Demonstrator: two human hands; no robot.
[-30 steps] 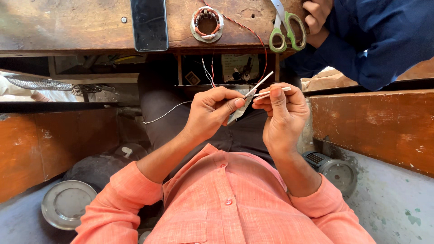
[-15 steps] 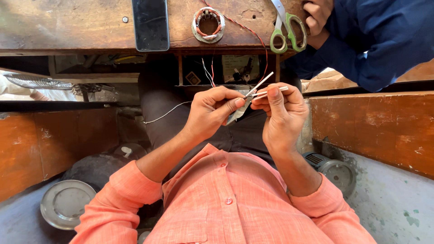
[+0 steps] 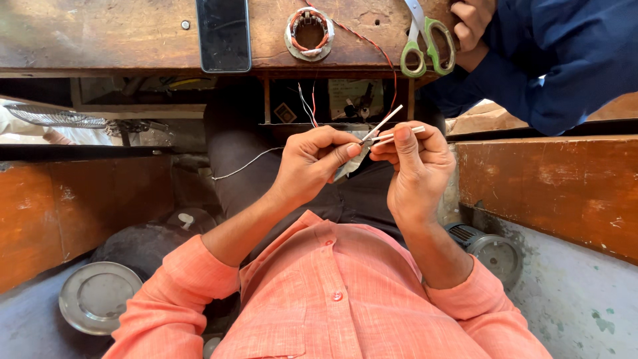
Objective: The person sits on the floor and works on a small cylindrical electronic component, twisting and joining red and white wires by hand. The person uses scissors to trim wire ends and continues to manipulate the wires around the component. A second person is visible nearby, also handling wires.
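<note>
Left hand (image 3: 312, 166) pinched tight on thin white sleeve tubes (image 3: 392, 129) and a small grey blade (image 3: 349, 165). Right hand (image 3: 415, 166) pinched on the same tubes, thumb and fingers closed around them, just above the lap. Both hands touching at the fingertips. Thin white wire (image 3: 242, 166) trailing off to the left hand's side. Up on the worn brown wooden bench (image 3: 100, 33): flat black phone (image 3: 223, 33), round copper-wound motor ring (image 3: 310, 30), green-handled scissors (image 3: 425, 43). Another person's hand (image 3: 473, 23) in a dark blue sleeve beside the scissors.

green-handled scissors (image 3: 427, 41), dark phone (image 3: 223, 33), wound stator (image 3: 309, 32) on bench.
</note>
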